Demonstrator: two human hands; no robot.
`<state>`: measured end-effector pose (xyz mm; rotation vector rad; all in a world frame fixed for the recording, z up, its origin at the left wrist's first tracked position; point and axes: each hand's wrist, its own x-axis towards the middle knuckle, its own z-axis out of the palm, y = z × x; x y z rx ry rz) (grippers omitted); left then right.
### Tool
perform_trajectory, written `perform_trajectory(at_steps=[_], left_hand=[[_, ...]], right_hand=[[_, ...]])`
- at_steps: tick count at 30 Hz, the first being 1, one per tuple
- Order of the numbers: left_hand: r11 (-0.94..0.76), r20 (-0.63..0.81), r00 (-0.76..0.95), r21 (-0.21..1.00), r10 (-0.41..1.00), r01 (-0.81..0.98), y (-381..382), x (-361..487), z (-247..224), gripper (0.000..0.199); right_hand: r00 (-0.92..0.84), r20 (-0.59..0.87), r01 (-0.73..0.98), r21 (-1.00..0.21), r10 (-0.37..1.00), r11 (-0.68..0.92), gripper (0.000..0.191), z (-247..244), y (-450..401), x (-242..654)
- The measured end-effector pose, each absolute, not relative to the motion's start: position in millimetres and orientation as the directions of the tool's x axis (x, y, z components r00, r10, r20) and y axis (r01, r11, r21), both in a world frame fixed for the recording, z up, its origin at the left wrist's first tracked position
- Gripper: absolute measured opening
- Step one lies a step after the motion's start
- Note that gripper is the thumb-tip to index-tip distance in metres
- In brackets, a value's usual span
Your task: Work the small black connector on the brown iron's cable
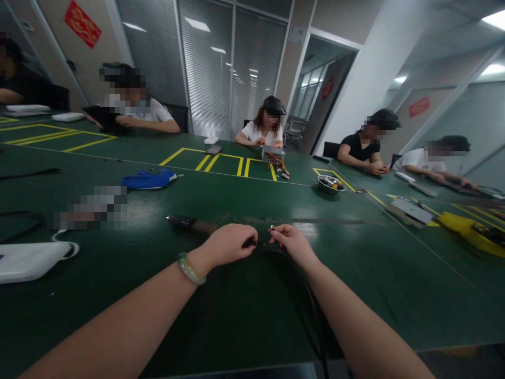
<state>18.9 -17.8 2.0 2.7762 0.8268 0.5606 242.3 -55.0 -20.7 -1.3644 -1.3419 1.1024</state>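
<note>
While a rounded white plastic case (29, 260) w/ a white cord (71, 248) lies at the near L of the green table (221, 326), a pixelated item (94, 207) sits just beyond it. Next, a bit farther out, a blue fabric glove w/ a pale cuff (148, 180) lies flat. R of that, a dark cylindrical tool w/ a metal tip (185, 223) lies on its side, tip to the L, other end running toward the L hand (232, 243).

That hand, w/ a pale green bangle (191, 269) at the wrist, has its fingers curled; can't tell if it grips the tiny dark bit (261, 244) at its fingertips. Just R, the R hand (291, 243) pinches a small light-tipped piece (272, 228) btwn thumb & fingers, above the table & apart from the L hand. A thin black cable (313, 305) runs from nr the R wrist to the near edge.

Far side, ctr: a grey metal box w/ multicolored wires (273, 152), in front of a seated person in white (265, 129). Then a round metal bowl w/ mixed small items (330, 185), a flat grey-white panel (411, 211) & at far R a bright yellow item (469, 231) w/ black stuff on it.
</note>
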Motion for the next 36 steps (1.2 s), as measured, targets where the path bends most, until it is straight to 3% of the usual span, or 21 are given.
perform_trajectory(at_steps=[6, 11, 23, 27, 36], left_hand=[[-0.827, 0.306, 0.771, 0.281, 0.559, 0.488, -17, 18, 1, 0.014], [-0.835, 0.313, 0.775, 0.265, 0.548, 0.483, -17, 18, 2, 0.017], [-0.86, 0.316, 0.8, 0.225, 0.51, 0.459, -17, 18, 2, 0.012], [-0.857, 0.322, 0.795, 0.232, 0.515, 0.461, -17, 19, 1, 0.014], [-0.839, 0.313, 0.781, 0.263, 0.541, 0.476, -18, 19, 2, 0.013]], right_hand=[[-0.2, -0.163, 0.243, -0.963, 0.966, -0.112, 0.028, -14, -69, 232], [-0.208, -0.257, 0.322, -0.929, 0.944, -0.182, 0.017, -11, -76, 224], [-0.158, -0.211, 0.422, -0.898, 0.965, -0.127, 0.016, -15, -74, 229], [-0.169, -0.164, 0.475, -0.877, 0.972, -0.066, 0.013, -15, -77, 226], [-0.502, -0.091, 0.524, -0.823, 0.86, 0.218, 0.008, -3, -94, 213]])
